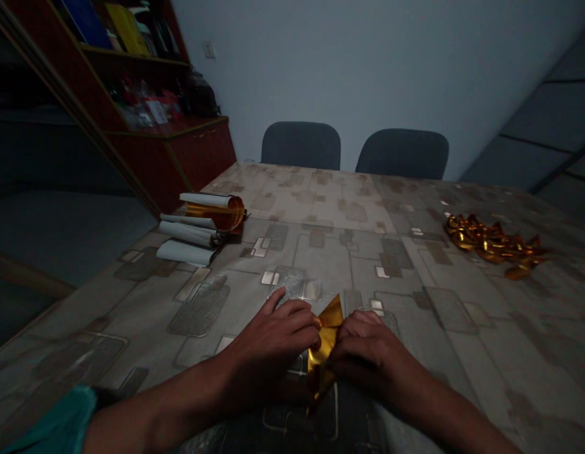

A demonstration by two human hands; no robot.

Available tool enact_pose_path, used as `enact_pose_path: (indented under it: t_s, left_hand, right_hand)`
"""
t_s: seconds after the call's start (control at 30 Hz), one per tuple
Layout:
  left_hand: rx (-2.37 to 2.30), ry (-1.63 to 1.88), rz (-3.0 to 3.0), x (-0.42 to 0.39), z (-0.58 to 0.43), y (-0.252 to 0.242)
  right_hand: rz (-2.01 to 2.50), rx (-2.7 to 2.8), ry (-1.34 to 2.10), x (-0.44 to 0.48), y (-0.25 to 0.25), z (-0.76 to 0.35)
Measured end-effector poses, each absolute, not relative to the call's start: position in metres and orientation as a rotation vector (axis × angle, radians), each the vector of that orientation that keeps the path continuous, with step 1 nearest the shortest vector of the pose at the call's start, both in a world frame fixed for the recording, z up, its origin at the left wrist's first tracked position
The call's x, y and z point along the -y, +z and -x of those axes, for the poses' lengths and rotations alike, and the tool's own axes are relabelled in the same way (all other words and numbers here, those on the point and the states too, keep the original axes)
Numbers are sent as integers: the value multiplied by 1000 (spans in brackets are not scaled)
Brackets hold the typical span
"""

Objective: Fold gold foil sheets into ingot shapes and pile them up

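A partly folded piece of gold foil paper [326, 343] is held between my two hands, just above the near part of the table. My left hand [285, 328] grips its left side, with thumb and fingers bent against it and one finger raised off. On the other side, my right hand [368, 343] pinches the foil's right edge with curled fingers. The foil has a pointed upper corner and creases across its middle. Its lower end lies in shadow, and my right fingertips are partly hidden.
Folded gold foil pieces [493, 243] lie heaped at the right of the patterned tablecloth [315, 202]. Rolled sheets, white outside and gold inside [192, 233], rest at the left. Two grey chairs [300, 145] stand behind the table, and a red-brown cabinet [202, 151] at the back left.
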State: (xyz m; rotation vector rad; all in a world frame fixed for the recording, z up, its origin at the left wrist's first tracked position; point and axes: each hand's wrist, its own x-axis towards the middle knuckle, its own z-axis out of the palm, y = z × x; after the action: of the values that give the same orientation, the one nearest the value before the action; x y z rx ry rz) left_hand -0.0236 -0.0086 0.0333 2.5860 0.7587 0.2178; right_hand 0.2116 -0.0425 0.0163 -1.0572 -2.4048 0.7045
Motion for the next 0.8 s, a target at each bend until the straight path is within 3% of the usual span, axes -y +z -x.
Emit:
enact_pose_path:
  t_s: [0.8]
  left_hand:
    - [-857,234,-2464,17,16,44]
  right_hand:
    - [1240,2322,303,51,5,-191]
